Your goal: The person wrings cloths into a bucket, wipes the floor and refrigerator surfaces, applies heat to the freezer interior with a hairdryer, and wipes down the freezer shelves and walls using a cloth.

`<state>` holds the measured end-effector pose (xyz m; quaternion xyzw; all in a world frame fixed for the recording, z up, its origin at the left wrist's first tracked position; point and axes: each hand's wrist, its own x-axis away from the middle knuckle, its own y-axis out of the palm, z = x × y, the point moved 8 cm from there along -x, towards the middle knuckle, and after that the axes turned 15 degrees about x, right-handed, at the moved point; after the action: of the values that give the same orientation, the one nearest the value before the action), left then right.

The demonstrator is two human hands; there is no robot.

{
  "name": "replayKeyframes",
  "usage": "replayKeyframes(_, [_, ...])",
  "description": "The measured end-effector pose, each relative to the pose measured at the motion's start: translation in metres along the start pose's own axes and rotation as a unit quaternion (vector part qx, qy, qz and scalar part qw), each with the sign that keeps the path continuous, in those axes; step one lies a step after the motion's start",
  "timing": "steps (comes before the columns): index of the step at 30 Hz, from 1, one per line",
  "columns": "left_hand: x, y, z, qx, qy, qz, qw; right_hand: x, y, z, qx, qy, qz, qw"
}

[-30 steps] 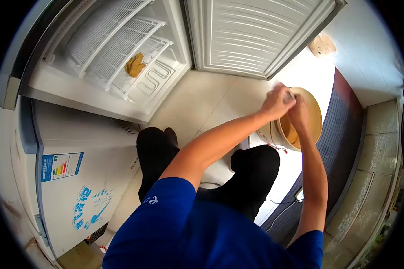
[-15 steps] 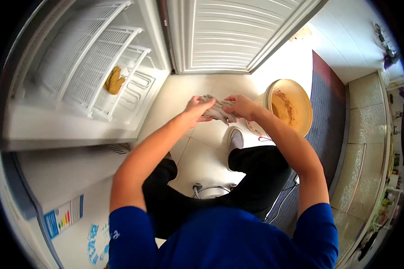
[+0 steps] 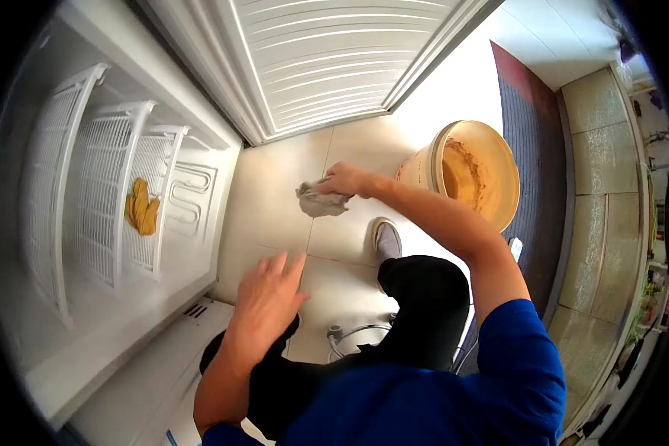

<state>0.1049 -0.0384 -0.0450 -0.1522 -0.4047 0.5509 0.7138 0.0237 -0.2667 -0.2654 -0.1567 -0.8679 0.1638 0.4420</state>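
Note:
A crumpled grey cloth (image 3: pixel 322 199) hangs from my right hand (image 3: pixel 347 181), whose fingers are closed on it above the tiled floor. Below and to the left, my left hand (image 3: pixel 270 293) is empty, with its fingers apart and slightly blurred. Left of both hands stands the open fridge compartment with white wire shelves (image 3: pixel 104 186). A mustard-yellow cloth (image 3: pixel 142 207) lies at the lowest shelf. Beyond my right forearm is a cream bucket (image 3: pixel 490 167) with brown stains inside.
The ribbed fridge door (image 3: pixel 334 59) stands open at the top. A dark ribbed mat (image 3: pixel 531 156) runs along the right, beside a tiled ledge (image 3: pixel 591 238). My shoe (image 3: pixel 386 238) and a small stool (image 3: pixel 357 340) are below.
My hands have moved from over the bucket towards the fridge, bringing the grey cloth. My left hand has let go of it and dropped lower. The view has turned left.

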Motion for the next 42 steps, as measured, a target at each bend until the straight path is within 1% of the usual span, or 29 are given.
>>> replayKeyframes(1, [0.002,0.000,-0.005,-0.002,0.003,-0.005,1.000,-0.012,0.008,-0.002,0.017,-0.021,0.011,1.000])
replayKeyframes(3, [0.013,0.008,-0.022,0.088,-0.061,-0.081,0.991,-0.028,0.022,-0.005,0.034,-0.045,0.004,0.998])
replayKeyframes(4, [0.019,0.009,-0.027,0.138,-0.058,-0.105,0.983,-0.033,0.027,-0.012,0.068,-0.051,0.007,0.996])
replayKeyframes(5, [0.025,0.004,-0.035,0.142,-0.084,-0.106,0.981,-0.038,0.033,-0.023,0.099,-0.060,0.011,0.993])
replayKeyframes(7, [0.028,-0.005,-0.028,0.181,-0.048,-0.105,0.977,-0.052,0.055,-0.042,0.144,-0.090,-0.004,0.985])
replayKeyframes(9, [0.030,-0.013,-0.030,0.162,-0.063,-0.077,0.982,-0.069,0.067,-0.062,0.191,-0.127,-0.003,0.973])
replayKeyframes(11, [0.034,-0.021,-0.031,0.139,-0.021,-0.060,0.988,-0.093,0.075,-0.084,0.175,-0.159,0.009,0.972])
replayKeyframes(13, [0.044,-0.022,-0.036,0.143,-0.033,-0.056,0.988,-0.120,0.091,-0.081,0.046,-0.090,-0.038,0.994])
replayKeyframes(14, [0.046,-0.027,-0.038,0.131,-0.035,-0.040,0.990,-0.133,0.098,-0.082,0.280,-0.090,0.008,0.956])
replayKeyframes(15, [0.046,-0.033,-0.040,0.118,-0.036,-0.024,0.992,-0.142,0.113,-0.079,0.275,-0.092,0.003,0.957])
replayKeyframes(17, [0.046,-0.032,-0.049,0.108,-0.043,-0.032,0.993,-0.159,0.147,-0.077,0.259,-0.130,0.104,0.951])
replayKeyframes(18, [0.045,-0.032,-0.055,0.118,-0.050,-0.043,0.991,-0.182,0.180,-0.073,0.229,-0.190,0.088,0.951])
replayKeyframes(19, [0.044,-0.030,-0.061,0.127,-0.056,-0.054,0.989,-0.180,0.204,-0.076,0.234,-0.228,0.144,0.934])
replayKeyframes(21, [0.044,-0.022,-0.077,0.119,-0.080,-0.082,0.986,-0.163,0.231,-0.091,0.355,-0.184,0.220,0.890])
replayKeyframes(22, [0.043,-0.017,-0.085,0.114,-0.104,-0.101,0.983,-0.178,0.242,-0.083,0.349,-0.181,0.216,0.894])
replayKeyframes(23, [0.043,-0.013,-0.092,0.108,-0.126,-0.121,0.979,-0.192,0.250,-0.082,0.390,-0.221,0.270,0.852])
replayKeyframes(24, [0.041,-0.011,-0.094,0.109,-0.128,-0.129,0.977,-0.202,0.254,-0.081,0.430,-0.260,0.322,0.803])
replayKeyframes(27, [0.033,-0.011,-0.096,0.131,-0.120,-0.120,0.977,-0.231,0.197,-0.087,0.437,-0.281,0.306,0.798])
replayKeyframes(29, [0.032,-0.009,-0.098,0.141,-0.122,-0.127,0.974,-0.248,0.160,-0.087,0.395,-0.198,0.366,0.819])
replayKeyframes(30, [0.033,-0.007,-0.099,0.144,-0.123,-0.131,0.973,-0.245,0.146,-0.088,0.322,-0.159,0.425,0.831])
replayKeyframes(31, [0.034,-0.006,-0.100,0.145,-0.126,-0.138,0.972,-0.243,0.159,-0.092,0.321,-0.157,0.423,0.833])
replayKeyframes(33, [0.032,-0.006,-0.099,0.139,-0.124,-0.145,0.972,-0.228,0.200,-0.093,0.264,-0.169,0.392,0.865])
replayKeyframes(36, [0.028,-0.009,-0.097,0.147,-0.124,-0.138,0.972,-0.190,0.319,-0.087,0.295,-0.331,0.231,0.866])
replayKeyframes(37, [0.028,-0.009,-0.099,0.138,-0.131,-0.130,0.973,-0.178,0.337,-0.093,0.296,-0.361,0.162,0.870])
replayKeyframes(38, [0.028,-0.010,-0.101,0.129,-0.138,-0.122,0.974,-0.181,0.335,-0.100,0.293,-0.358,0.167,0.871])
replayKeyframes(39, [0.029,-0.009,-0.101,0.124,-0.135,-0.125,0.975,-0.191,0.316,-0.094,0.161,-0.232,0.160,0.946])
replayKeyframes(40, [0.030,-0.008,-0.103,0.132,-0.140,-0.124,0.973,-0.198,0.303,-0.081,0.022,-0.099,0.145,0.984])
replayKeyframes(41, [0.030,-0.008,-0.105,0.141,-0.145,-0.122,0.972,-0.212,0.285,-0.076,-0.169,-0.063,0.107,0.978])
replayKeyframes(42, [0.029,-0.008,-0.106,0.141,-0.145,-0.124,0.971,-0.226,0.266,-0.073,-0.351,-0.025,0.063,0.934])
